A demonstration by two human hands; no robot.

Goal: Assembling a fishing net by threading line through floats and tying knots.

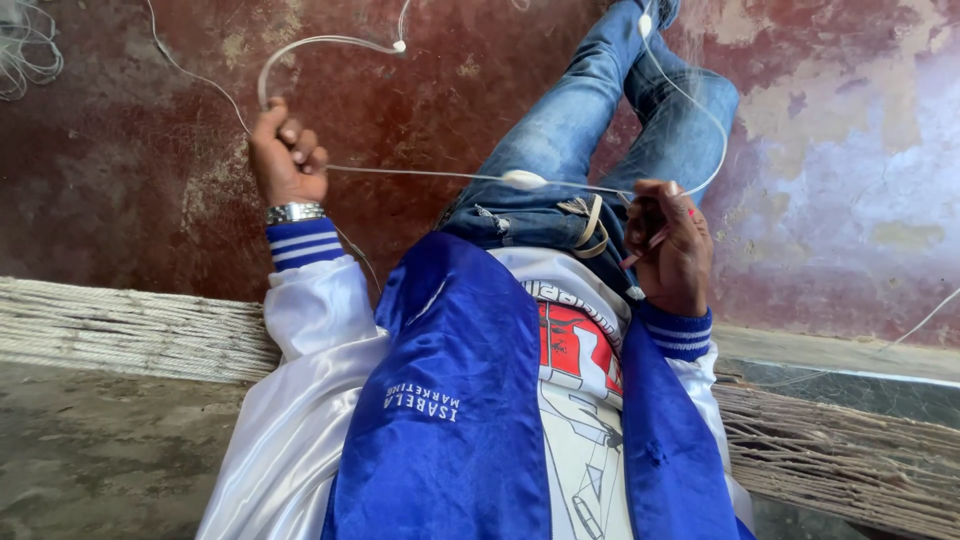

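Thin white cord (450, 176) stretched taut between two closed hands, above the lap.

Left hand (288, 155) fisted around the cord, a loop arching over it; right hand (672, 245) pinching the other end beside a reddish stick (648, 246). Likely to slip or snag on the jeans (590, 110) if tension drops; slack loops could tangle. Below, a worn red floor (150, 180), patchy and pale at right; woven rope edge (130, 330) across the foreground.
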